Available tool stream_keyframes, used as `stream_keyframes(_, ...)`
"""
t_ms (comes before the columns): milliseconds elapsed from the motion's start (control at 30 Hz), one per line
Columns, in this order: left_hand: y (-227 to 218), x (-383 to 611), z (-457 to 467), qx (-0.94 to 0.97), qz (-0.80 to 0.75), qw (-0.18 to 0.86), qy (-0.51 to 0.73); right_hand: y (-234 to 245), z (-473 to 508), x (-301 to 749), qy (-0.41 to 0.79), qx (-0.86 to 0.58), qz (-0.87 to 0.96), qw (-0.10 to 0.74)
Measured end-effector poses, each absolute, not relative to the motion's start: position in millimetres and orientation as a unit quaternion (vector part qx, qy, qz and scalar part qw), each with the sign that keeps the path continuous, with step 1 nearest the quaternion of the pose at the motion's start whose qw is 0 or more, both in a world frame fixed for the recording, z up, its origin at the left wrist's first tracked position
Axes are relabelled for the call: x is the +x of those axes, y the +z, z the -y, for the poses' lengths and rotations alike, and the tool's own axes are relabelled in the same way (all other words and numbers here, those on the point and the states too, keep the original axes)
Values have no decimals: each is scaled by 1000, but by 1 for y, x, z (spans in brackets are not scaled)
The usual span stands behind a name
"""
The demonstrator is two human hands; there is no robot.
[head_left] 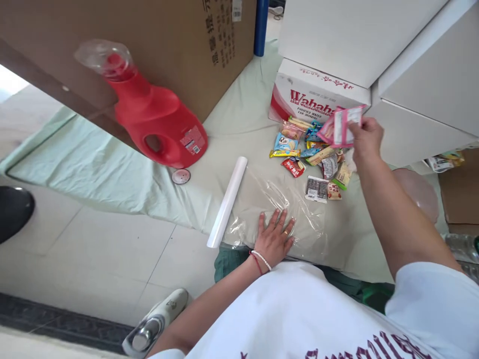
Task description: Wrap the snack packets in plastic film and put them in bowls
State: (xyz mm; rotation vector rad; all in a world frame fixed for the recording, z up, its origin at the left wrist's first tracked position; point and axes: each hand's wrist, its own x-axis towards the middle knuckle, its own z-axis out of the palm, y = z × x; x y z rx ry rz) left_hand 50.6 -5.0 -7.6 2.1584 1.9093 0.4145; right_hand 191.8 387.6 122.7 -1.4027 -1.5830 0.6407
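My left hand (276,235) lies flat, fingers spread, on a clear plastic sheet (273,199) unrolled from a white roll (227,201) on a pale green cloth (112,169). My right hand (365,138) is raised above a pile of small snack packets (310,159) and pinches a pink and white packet (342,125). The pile lies just beyond the far edge of the plastic sheet.
A red detergent jug (157,124) with a clear cap lies against a big cardboard box (168,35). A round cap (181,176) lies near it. A white and red Wahaha carton (310,97) stands behind the snacks, beside white cabinets (411,75). A shoe (157,324) rests on the tiled floor.
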Motion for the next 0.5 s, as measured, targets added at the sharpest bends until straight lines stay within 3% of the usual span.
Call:
stream_keyframes(67,-8,50,5,734,-653,113,149,140,-375,216,193,-542,659,484)
stream_keyframes(167,-8,50,5,729,-653,114,169,159,-325,239,149,-508,722,446)
stream_keyframes(267,-8,51,5,722,-656,120,185,158,-251,238,187,-469,808,302)
stream_keyframes(367,-6,51,3,718,-656,131,190,137,-183,219,140,-408,893,127)
stream_keyframes(500,-1,49,4,714,-656,149,192,98,-129,196,62,-345,936,-5)
